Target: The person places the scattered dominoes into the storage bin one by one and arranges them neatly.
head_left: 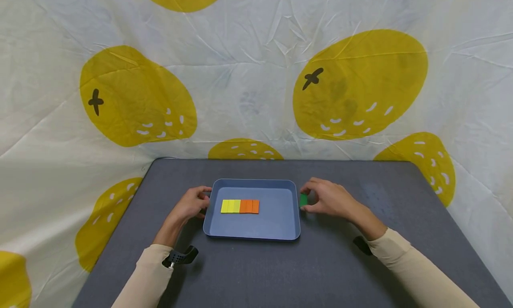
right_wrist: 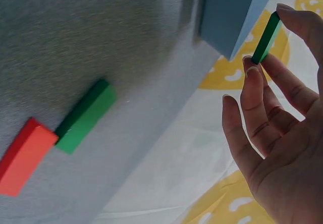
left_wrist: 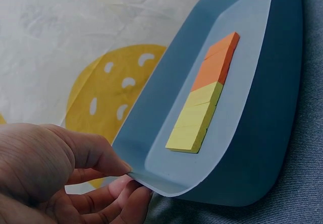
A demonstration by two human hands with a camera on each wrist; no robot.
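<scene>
A shallow blue-grey tray [head_left: 276, 219] sits mid-table with a flat row of yellow blocks [head_left: 230, 206] and orange blocks [head_left: 249, 206] side by side in it. My left hand [head_left: 192, 204] is at the tray's left end; in the left wrist view its thumb [left_wrist: 108, 161] lies on the rim and the fingers curl against the outside wall, pinching it. Just off the tray's right edge, my right hand [head_left: 326, 196] pinches a thin green block [right_wrist: 266, 38] by its two ends, between thumb and fingertips, held up beside the tray wall.
Another green block [right_wrist: 86, 117] and a red block [right_wrist: 26, 157] lie touching on the dark grey table [head_left: 256, 272], visible in the right wrist view. Behind the table hangs a white cloth [head_left: 248, 90] printed with yellow lemon-like shapes.
</scene>
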